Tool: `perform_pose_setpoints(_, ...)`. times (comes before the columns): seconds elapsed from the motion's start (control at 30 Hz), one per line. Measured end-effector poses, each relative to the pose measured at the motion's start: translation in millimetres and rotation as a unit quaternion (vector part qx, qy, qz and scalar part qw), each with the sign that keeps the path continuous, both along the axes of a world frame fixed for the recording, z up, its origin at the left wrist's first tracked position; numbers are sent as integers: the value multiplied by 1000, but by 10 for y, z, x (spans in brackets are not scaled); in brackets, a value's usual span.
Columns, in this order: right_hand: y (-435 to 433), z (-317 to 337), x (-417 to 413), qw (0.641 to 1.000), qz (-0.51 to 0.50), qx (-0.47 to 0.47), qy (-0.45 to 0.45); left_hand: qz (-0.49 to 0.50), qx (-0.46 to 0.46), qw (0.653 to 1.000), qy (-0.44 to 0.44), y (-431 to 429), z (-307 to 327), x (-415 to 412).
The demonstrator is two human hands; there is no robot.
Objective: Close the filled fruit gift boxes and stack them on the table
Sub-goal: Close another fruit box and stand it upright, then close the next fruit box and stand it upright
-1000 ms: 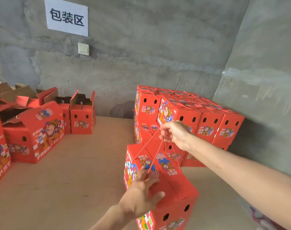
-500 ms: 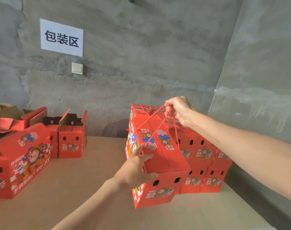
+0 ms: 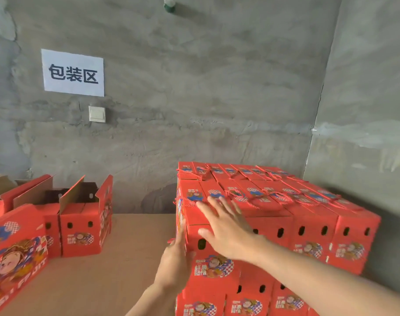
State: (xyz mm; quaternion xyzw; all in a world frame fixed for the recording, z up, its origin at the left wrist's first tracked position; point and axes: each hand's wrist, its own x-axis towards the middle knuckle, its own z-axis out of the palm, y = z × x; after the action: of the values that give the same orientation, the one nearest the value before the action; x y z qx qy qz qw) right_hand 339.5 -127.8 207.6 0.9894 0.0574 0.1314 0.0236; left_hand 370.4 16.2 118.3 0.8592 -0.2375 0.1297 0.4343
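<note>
Concrete wall [image 3: 217, 87], brown table [image 3: 126, 258], left hand [image 3: 175, 263] flat against corner box [image 3: 215, 267] side, right hand [image 3: 226, 226] splayed over its top

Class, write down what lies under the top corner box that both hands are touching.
Under the top corner box sit lower red boxes, fronts showing. Their tops and the table beneath them are covered.
</note>
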Motion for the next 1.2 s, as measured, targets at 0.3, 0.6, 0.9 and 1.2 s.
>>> perform_pose_setpoints(0.3,-57,-485,325,986,-6,-65,-152,-11,-35,999,7,-102,-244,279)
perform_pose_setpoints(0.6,247,-558,320,986,68,-50,-142,-7,123,991,58,137,-173,195)
perform_pose_setpoints(0.9,1740,-928,379,969,237,43,-62,75,360,929,38,2310,-411,452)
perform_pose_setpoints(1.2,3707,-2113,1339,960,141,88,224,221,530,818,14,4303,-679,1636)
